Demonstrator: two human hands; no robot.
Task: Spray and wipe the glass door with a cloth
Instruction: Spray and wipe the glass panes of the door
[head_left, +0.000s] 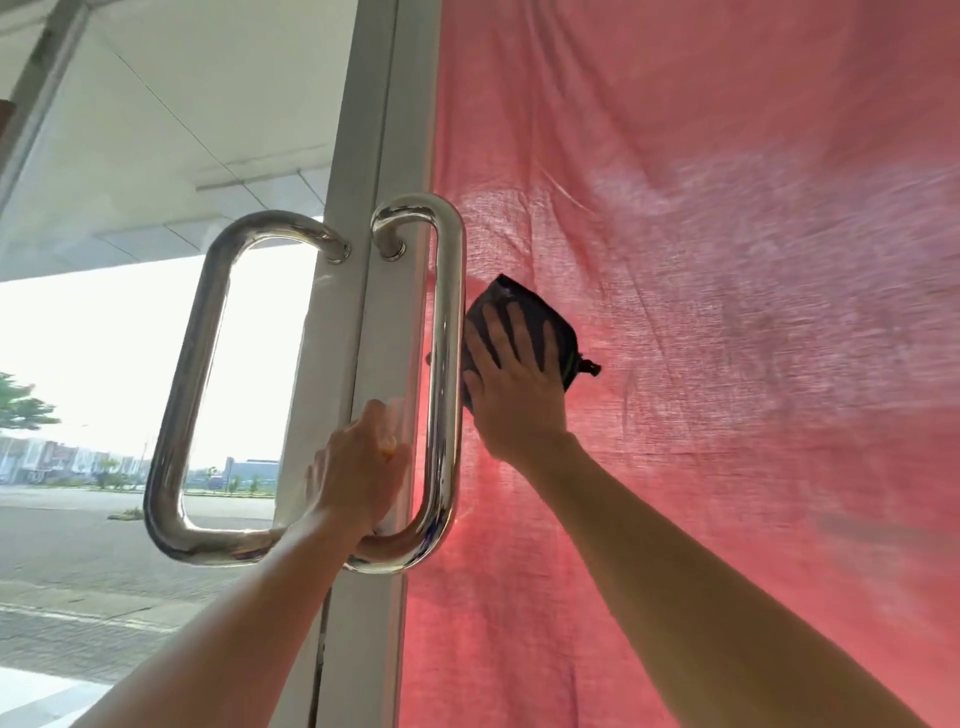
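One cloth (519, 332), flat on glass, corner upward

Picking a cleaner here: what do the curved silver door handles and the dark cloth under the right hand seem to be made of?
Curved silver door handles: polished metal tube, likely stainless steel; mirror-bright reflections. Dark cloth: soft woven or microfibre textile, matte, folded flat under the right hand; exact fibre unclear.

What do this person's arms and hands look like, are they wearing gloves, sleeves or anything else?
Both arms are bare from the bottom edge of the picture to the wrist: no sleeves show. The left hand and the right hand wear no gloves. No watch, bracelet or ring can be seen on either, though part of the left hand's fingers is hidden from view.
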